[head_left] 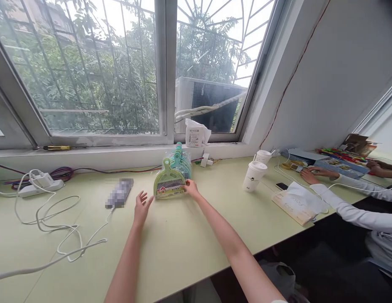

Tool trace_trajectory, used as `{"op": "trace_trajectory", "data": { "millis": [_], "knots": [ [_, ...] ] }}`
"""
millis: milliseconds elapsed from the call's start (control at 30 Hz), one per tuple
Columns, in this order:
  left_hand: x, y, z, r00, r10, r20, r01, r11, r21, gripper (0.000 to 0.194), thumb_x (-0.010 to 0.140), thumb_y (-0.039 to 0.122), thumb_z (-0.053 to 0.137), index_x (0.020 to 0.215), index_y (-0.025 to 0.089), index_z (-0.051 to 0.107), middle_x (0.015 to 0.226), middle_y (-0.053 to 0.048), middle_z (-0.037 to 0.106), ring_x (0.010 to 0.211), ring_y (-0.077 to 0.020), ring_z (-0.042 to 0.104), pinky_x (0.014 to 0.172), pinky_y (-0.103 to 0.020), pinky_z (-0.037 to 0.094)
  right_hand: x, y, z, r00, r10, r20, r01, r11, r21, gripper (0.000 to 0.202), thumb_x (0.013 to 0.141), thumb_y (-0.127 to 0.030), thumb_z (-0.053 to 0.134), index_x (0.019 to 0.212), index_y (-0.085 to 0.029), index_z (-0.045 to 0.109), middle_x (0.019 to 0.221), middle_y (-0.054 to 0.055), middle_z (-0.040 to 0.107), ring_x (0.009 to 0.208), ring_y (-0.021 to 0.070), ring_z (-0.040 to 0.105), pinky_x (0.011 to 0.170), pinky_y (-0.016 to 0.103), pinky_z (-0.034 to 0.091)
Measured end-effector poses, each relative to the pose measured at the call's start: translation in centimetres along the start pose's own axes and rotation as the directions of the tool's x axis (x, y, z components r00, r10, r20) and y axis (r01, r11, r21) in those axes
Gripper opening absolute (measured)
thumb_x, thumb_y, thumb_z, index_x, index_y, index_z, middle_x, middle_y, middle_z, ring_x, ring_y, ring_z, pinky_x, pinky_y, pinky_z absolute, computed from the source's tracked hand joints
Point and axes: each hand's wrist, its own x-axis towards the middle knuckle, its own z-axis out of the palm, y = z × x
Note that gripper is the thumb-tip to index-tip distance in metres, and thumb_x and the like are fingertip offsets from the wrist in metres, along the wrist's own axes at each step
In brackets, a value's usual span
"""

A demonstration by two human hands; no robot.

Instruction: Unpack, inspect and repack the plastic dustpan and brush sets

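A: Where's the dustpan point(168, 173) compared with the hands?
B: Between them, on the worktop point(196, 235), handle toward the window point(104, 75). The right hand point(190, 188) is at its right edge; the left hand point(143, 206) is just beside it on the left, apart from it.
A: How are the fingers on each?
B: Right ones are clamped on that edge. Left ones are spread, with nothing in them.
A: How many dustpans?
B: One green one in front, with dark bristles and a label point(168, 192) showing. Directly behind it is a teal stack point(183, 162) in clear plastic; I can't tell how many are in it.
A: And the rest, counted?
B: Two white cups point(254, 179) to the right, one behind the other, then one tissue pack point(293, 206). On the left, one blurred device point(120, 194) with a cable point(104, 227), near the left hand, and one power strip point(41, 188) farther off.
A: On the sill?
B: One screwdriver point(57, 147) at the left, one white packet point(196, 134) behind the stack.
A: Anyone else?
B: A co-worker's two hands point(309, 176) at the far right, well apart from these.
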Motion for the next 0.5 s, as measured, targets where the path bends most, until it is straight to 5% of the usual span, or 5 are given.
{"op": "trace_trajectory", "data": {
  "millis": [133,233,367,500],
  "knots": [
    [-0.1,0.6,-0.3,0.978,-0.115,0.173,0.139,0.982,-0.129,0.069,0.061,0.056,0.068,0.112,0.014,0.053,0.101,-0.013,0.066,0.092,-0.0246,0.063,0.075,-0.034,0.052,-2.6,-0.1,1.5,0.977,-0.131,0.171,0.123,0.991,0.057,0.022,0.074,-0.031,0.064,0.092,-0.019,0.065,0.088,0.001,0.070,0.083,0.0160,0.065,0.075,0.027,0.050],
    [0.1,0.2,-1.0,0.981,-0.165,0.100,0.182,0.964,-0.193,0.062,0.052,0.054,0.074,0.095,0.013,0.057,0.075,-0.005,0.066,0.069,-0.0209,0.064,0.060,-0.031,0.052,-2.8,-0.3,2.2,0.921,-0.343,0.185,0.357,0.933,-0.048,0.028,0.090,-0.034,0.042,0.098,-0.020,0.066,0.100,0.004,0.068,0.095,0.0167,0.062,0.083,0.030,0.048],
    [0.8,-0.5,-2.0,0.979,-0.200,-0.048,0.179,0.942,-0.283,0.054,0.052,0.043,0.076,0.095,0.016,0.056,0.071,-0.003,0.066,0.065,-0.0207,0.065,0.059,-0.033,0.054,-1.3,-0.7,2.5,0.797,-0.539,0.272,0.602,0.676,-0.425,0.029,0.087,-0.026,0.054,0.115,-0.023,0.061,0.123,0.007,0.059,0.115,0.0203,0.051,0.096,0.035,0.043],
    [1.4,-0.9,-2.3,0.972,-0.207,-0.115,0.166,0.943,-0.288,0.054,0.057,0.041,0.073,0.102,0.017,0.055,0.077,-0.005,0.067,0.071,-0.0232,0.067,0.064,-0.036,0.056,0.6,-0.5,2.7,0.698,-0.569,0.435,0.700,0.414,-0.582,0.041,0.085,-0.015,0.054,0.126,-0.025,0.053,0.138,0.007,0.048,0.126,0.0217,0.043,0.100,0.039,0.039]
  ]
}}
